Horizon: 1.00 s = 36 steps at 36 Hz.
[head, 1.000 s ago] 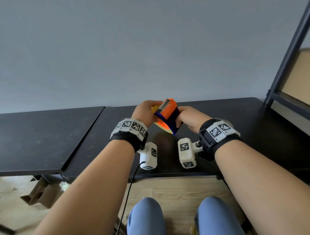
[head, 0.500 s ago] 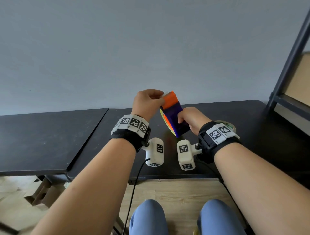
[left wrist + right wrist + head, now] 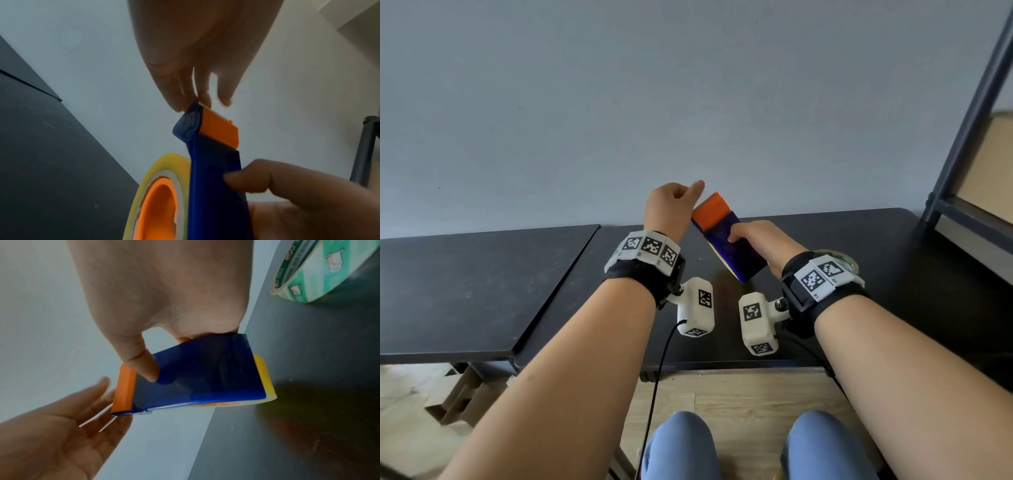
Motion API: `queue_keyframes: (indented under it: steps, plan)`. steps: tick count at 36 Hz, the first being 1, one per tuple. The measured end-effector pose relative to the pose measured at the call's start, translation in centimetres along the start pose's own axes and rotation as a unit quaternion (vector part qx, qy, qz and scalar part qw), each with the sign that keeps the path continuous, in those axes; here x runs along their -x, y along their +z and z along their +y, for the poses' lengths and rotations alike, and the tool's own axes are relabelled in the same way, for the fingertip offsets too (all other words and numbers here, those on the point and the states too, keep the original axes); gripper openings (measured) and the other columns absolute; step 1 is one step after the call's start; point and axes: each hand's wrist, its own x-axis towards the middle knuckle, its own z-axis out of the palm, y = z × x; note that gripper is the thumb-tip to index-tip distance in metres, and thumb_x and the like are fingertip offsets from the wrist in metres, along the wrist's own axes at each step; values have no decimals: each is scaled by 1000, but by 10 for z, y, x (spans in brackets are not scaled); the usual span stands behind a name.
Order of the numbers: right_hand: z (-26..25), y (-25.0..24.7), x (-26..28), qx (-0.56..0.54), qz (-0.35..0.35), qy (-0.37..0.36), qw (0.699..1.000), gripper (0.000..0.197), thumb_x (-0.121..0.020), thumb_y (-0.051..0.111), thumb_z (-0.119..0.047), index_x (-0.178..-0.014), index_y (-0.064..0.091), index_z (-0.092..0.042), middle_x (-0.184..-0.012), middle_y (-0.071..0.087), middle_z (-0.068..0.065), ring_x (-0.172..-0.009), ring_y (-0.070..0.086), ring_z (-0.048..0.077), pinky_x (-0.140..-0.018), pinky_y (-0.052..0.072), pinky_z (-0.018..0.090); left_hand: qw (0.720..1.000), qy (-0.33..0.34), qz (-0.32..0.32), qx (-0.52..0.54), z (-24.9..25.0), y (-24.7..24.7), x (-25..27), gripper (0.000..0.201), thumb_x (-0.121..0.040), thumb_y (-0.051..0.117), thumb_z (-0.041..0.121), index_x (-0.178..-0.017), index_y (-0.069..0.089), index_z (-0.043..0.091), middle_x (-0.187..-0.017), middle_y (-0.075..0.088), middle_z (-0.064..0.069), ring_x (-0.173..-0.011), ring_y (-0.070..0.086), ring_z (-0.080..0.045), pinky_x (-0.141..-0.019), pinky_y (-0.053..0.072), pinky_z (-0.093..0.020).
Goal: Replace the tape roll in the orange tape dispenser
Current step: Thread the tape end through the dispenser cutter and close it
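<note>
My right hand (image 3: 738,236) grips the blue body of the tape dispenser (image 3: 726,240) and holds it tilted above the black table (image 3: 893,260), orange cutter end up. A yellow tape roll (image 3: 158,164) sits on its orange hub (image 3: 162,207). My left hand (image 3: 683,197) is at the toothed cutter end. Its fingers (image 3: 185,91) are nearly straight and their tips touch the blade edge. In the right wrist view my thumb (image 3: 144,366) presses the blue cover (image 3: 195,378), and the left palm (image 3: 61,434) lies open beside the orange end.
A second tape roll (image 3: 320,272) with green print lies on the table behind my right wrist (image 3: 840,257). A lower black table (image 3: 465,291) adjoins on the left. A dark shelf frame (image 3: 969,120) stands at the right. Cardboard (image 3: 458,394) lies on the floor.
The dispenser has been lifted and turned so that its cutter end points up. My left hand has left the roll's side and risen to the cutter tip.
</note>
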Motion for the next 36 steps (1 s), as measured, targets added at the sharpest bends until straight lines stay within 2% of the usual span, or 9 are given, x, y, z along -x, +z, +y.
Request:
queue_keyframes:
  steps: [4, 10, 15, 21, 23, 27, 29, 33, 36]
  plan:
    - [-1, 1, 2, -9, -2, -17, 1000, 35, -84, 66, -25, -109, 63, -1, -95, 69, 14, -74, 63, 24, -63, 48, 27, 999, 12, 33, -28, -4, 0, -3, 15, -89, 62, 18, -93, 74, 10, -85, 66, 2, -81, 60, -13, -65, 42, -19]
    - [1, 6, 4, 24, 6, -54, 998, 23, -86, 66, -30, -92, 61, -8, -101, 70, 15, -85, 64, 27, -81, 51, 37, 995, 9, 94, -23, -4, 0, -1, 17, -89, 63, 20, -93, 77, 10, -107, 72, -4, -95, 65, -20, -76, 44, -22]
    - [1, 9, 2, 20, 21, -59, 998, 35, -85, 66, -31, -101, 66, 0, -106, 71, 19, -96, 68, 34, -91, 53, 44, 993, 43, 103, -35, -5, 3, 6, 19, -90, 62, 18, -95, 78, 11, -108, 70, -3, -94, 62, -16, -75, 42, -22]
    - [4, 10, -2, -7, 40, -42, 998, 49, -83, 68, -32, -109, 64, 10, -108, 70, 26, -94, 68, 36, -84, 52, 43, 977, 141, 79, -138, -13, 4, 12, 22, -93, 60, 23, -104, 78, 15, -104, 66, -4, -106, 55, -23, -81, 35, -22]
    - [3, 10, -4, -19, 47, -33, 998, 48, -82, 68, -33, -108, 65, 8, -107, 70, 25, -98, 68, 38, -88, 53, 45, 962, 183, 64, -195, -14, 7, 15, 26, -95, 56, 24, -107, 76, 12, -106, 64, -6, -107, 50, -25, -83, 37, -26]
    - [2, 8, -8, -41, 52, -8, 998, 45, -83, 70, -34, -110, 64, 0, -103, 71, 16, -93, 67, 32, -77, 51, 36, 919, 242, 37, -310, -22, 17, 18, 40, -95, 55, 29, -129, 61, 10, -122, 59, -7, -113, 50, -29, -94, 45, -38]
    - [3, 8, -9, -50, 53, -2, 997, 45, -81, 71, -36, -110, 65, -1, -104, 71, 16, -95, 68, 32, -83, 52, 38, 900, 261, 37, -347, -25, 20, 20, 42, -93, 58, 27, -129, 60, 7, -117, 62, -9, -106, 55, -32, -88, 48, -40]
    - [4, 7, -11, -56, 58, 5, 997, 45, -78, 72, -36, -108, 66, -2, -104, 72, 15, -95, 69, 32, -90, 54, 42, 865, 307, 68, -392, -30, 23, 19, 33, -70, 74, 5, -103, 72, 4, -84, 67, -7, -76, 63, -31, -59, 54, -34]
    - [3, 6, -12, -46, 58, 6, 997, 46, -79, 72, -37, -109, 66, -2, -104, 72, 15, -96, 69, 32, -91, 54, 43, 869, 306, 65, -382, -28, 23, 18, 30, -70, 68, -5, -99, 72, 4, -83, 66, -9, -77, 61, -32, -55, 52, -34]
